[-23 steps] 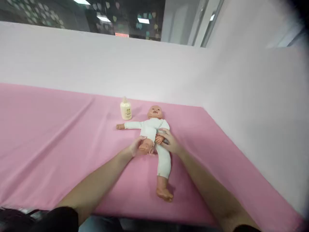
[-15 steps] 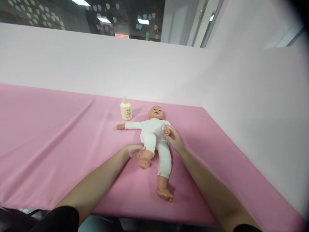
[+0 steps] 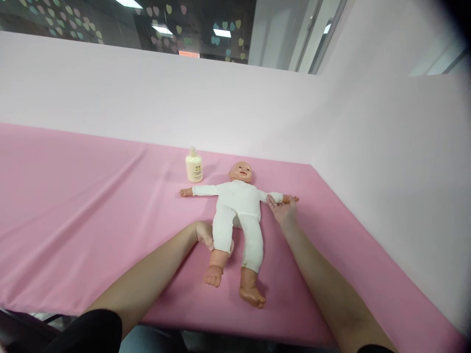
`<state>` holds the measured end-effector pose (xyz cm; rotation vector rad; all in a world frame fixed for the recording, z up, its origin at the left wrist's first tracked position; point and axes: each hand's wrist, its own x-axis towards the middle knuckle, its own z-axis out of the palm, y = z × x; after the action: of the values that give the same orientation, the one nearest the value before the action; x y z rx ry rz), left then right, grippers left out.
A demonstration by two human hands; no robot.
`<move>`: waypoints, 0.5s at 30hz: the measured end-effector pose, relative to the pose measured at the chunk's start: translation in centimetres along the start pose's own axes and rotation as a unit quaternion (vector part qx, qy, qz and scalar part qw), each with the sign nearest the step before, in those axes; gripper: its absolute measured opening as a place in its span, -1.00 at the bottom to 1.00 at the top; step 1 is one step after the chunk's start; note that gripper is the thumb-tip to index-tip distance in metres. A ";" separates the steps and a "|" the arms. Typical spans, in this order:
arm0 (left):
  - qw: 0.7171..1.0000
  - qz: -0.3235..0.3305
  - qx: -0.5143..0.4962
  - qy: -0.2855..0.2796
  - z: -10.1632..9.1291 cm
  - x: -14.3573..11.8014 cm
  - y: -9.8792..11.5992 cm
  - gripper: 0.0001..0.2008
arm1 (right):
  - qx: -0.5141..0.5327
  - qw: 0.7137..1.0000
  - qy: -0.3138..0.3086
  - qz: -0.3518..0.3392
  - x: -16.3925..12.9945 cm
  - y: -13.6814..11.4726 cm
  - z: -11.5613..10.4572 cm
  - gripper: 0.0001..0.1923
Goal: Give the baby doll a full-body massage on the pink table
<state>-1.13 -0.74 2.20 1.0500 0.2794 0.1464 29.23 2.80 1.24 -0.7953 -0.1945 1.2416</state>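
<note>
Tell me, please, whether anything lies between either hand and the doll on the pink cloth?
Nothing visible does: the left hand is against the doll at its leg, and the right hand touches its outstretched arm.

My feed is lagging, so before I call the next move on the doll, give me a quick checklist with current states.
1. Doll flat on its back on the pink cloth: ok.
2. Both doll arms spread out: ok.
3. Left hand on the doll's thigh: ok; grip cannot tell.
4. Right hand at the doll's wrist: ok; grip cannot tell.
5. Bottle upright, apart from the doll: ok.
</note>
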 end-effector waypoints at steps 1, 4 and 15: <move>0.999 -0.008 0.023 -0.036 -0.2 0.1 -0.2 -0.54 | -0.005 1.000 -0.007 -0.004 0.0 0.1 0.1 -0.72; 0.992 0.006 0.032 -0.125 -1.3 0.3 -1.0 -0.42 | -0.033 0.998 -0.027 -0.035 -0.3 0.3 0.8 -0.71; 0.980 0.135 -0.139 0.038 -1.8 1.3 -0.3 -0.47 | -0.433 0.783 -0.344 -0.286 -4.3 3.6 1.9 -0.55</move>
<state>-0.46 0.94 0.88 0.8016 0.1775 0.4587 23.99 0.10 1.56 -0.9044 -1.5858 0.7522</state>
